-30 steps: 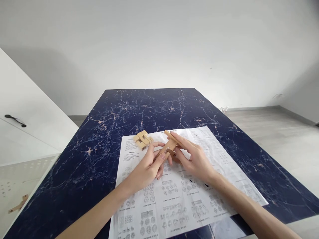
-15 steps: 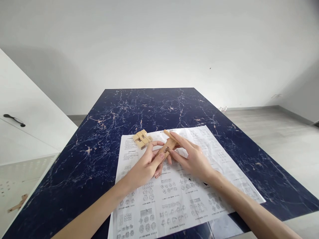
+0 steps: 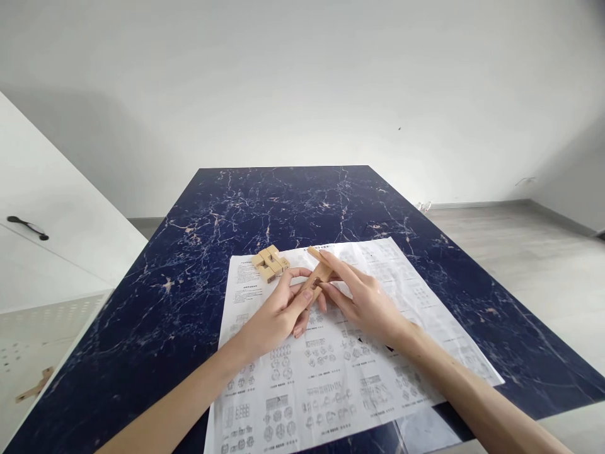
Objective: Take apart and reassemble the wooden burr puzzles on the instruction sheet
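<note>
Over a printed instruction sheet [image 3: 331, 372], both my hands hold light-brown wooden puzzle pieces. My left hand [image 3: 283, 309] is closed round one end of a notched wooden piece [image 3: 324, 272], thumb on top and fingers beneath. Across its far end lies a second wooden stick [image 3: 315, 253], gripped by my right hand [image 3: 363, 293] with the fingertips along it. The two pieces touch and cross; the joint is partly hidden by my right fingers. Just beyond my left fingers, an assembled cluster of wooden puzzle pieces [image 3: 270, 261] rests on the sheet's upper left.
The sheet lies on a dark blue marbled table [image 3: 283, 202]. Left of the table stands a white cabinet [image 3: 57, 208] with a black handle [image 3: 27, 227]. Lower down on that side, a wooden object [image 3: 35, 386] sits on a pale perforated surface. A wall rises behind the table.
My right fingers have shifted slightly, and the crossing stick has turned or slid a little to the left. My left hand and the wooden cluster stay in place.
</note>
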Motion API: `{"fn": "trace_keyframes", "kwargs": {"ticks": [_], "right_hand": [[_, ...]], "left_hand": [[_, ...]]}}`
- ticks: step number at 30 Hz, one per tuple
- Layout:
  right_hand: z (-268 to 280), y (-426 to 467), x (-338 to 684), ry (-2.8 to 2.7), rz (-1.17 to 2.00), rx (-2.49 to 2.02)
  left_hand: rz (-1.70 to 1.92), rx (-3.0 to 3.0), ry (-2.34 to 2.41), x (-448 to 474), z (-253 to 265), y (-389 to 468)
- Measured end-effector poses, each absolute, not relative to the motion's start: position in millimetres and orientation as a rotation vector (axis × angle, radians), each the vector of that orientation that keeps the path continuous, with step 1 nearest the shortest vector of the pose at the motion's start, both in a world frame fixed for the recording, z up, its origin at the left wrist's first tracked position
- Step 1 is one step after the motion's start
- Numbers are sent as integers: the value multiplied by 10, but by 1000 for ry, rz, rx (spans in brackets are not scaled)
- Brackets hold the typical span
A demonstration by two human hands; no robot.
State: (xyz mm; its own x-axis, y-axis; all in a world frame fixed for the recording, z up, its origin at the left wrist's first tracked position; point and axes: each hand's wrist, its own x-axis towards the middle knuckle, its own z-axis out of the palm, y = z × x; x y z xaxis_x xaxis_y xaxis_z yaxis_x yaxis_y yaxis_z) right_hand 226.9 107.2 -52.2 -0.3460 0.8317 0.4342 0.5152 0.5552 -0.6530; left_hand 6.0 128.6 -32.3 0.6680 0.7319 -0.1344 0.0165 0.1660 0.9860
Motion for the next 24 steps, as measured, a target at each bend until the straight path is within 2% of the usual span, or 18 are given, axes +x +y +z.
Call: {"fn": "trace_keyframes", "kwargs": {"ticks": [12,24], "right_hand": [[-469,1025,2192,-1947,416,-1280],[-528,1054,2222,-2064,421,-1278]], "left_hand": [[594,1410,801,79,-318,1244],[579,1461,817,98,-314,1230]]}}
